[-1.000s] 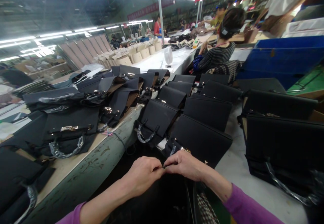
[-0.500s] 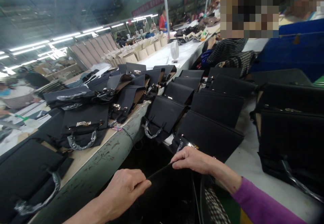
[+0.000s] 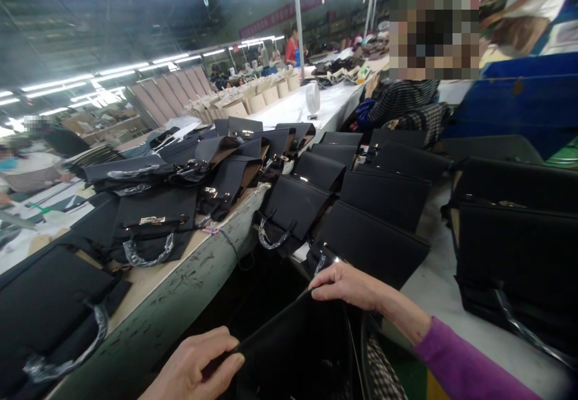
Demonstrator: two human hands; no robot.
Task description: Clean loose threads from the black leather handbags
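A black handbag is held in front of me at the bottom of the view, its dark opening facing up. My left hand pinches its upper edge at the left corner, thumb against fingers. At the right end of the same edge, my right hand grips between thumb and fingertips. The lower part of the bag runs out of the picture. Just beyond my right hand lies another black handbag with shiny metal hardware.
Black handbags with plastic-wrapped handles cover the left bench and the right table. A dark gap separates the two. A co-worker in a striped sleeve sits at the back right, beside a blue bin. Pale bags line the far bench.
My left hand has slid left and down along the bag's edge, which now looks longer between my hands. My right hand stays nearly in place. The view has tilted slightly.
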